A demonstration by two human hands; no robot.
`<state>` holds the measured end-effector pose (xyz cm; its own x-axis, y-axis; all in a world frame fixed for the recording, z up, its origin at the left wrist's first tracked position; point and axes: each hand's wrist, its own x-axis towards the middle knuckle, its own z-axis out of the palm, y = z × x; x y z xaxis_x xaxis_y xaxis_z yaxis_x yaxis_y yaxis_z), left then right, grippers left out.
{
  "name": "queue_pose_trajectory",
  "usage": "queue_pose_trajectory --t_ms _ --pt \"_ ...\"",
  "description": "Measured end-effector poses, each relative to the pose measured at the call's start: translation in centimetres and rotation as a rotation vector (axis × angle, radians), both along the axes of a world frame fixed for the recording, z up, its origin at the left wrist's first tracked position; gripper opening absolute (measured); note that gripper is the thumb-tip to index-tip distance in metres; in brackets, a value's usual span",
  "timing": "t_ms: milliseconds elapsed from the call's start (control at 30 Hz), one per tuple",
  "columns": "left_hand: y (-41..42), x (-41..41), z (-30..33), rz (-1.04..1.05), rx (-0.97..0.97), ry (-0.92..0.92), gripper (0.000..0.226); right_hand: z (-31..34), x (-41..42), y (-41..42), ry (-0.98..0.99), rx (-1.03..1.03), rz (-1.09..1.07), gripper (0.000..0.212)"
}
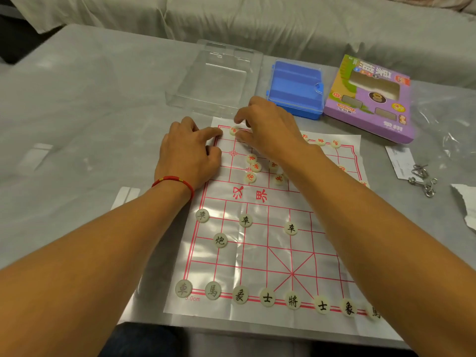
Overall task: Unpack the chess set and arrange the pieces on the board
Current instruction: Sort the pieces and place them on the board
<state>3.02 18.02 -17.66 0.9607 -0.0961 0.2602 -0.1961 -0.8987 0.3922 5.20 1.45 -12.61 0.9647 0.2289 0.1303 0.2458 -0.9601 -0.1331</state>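
A thin plastic chess board [257, 256] with red lines lies on the grey table. Black-lettered round pieces [268, 297] line its near edge, and several more stand further up, such as the cannon [220, 240]. Red-lettered pieces sit in a loose cluster [251, 167] on the far half, with two [328, 143] on the far row at the right. My right hand [270, 127] reaches over the far row, thumb and forefinger pinching a red piece [234, 130] at the far left corner. My left hand [188, 153] rests on the board's far left edge, its forefinger pressing the corner.
Beyond the board lie a clear plastic tray [219, 78], a blue plastic box [296, 90] and a purple cardboard package [373, 104]. At the right are a crumpled plastic bag [445, 119], a paper slip [399, 161] and metal ring puzzles [422, 180]. A covered sofa [257, 19] stands behind.
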Motion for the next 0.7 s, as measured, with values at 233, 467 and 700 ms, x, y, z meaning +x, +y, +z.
queue_pose_trajectory --t_ms 233,467,700 --pt "0.0 0.0 -0.2 0.006 0.006 -0.004 0.04 0.2 1.0 0.6 0.036 -0.007 0.004 0.028" --pt "-0.1 0.1 -0.2 0.006 0.007 -0.006 0.04 0.0 1.7 0.5 0.038 0.002 -0.017 0.027" --pt "0.0 0.0 -0.1 0.004 0.005 -0.001 0.04 0.8 1.0 -0.4 0.002 0.002 0.017 0.034"
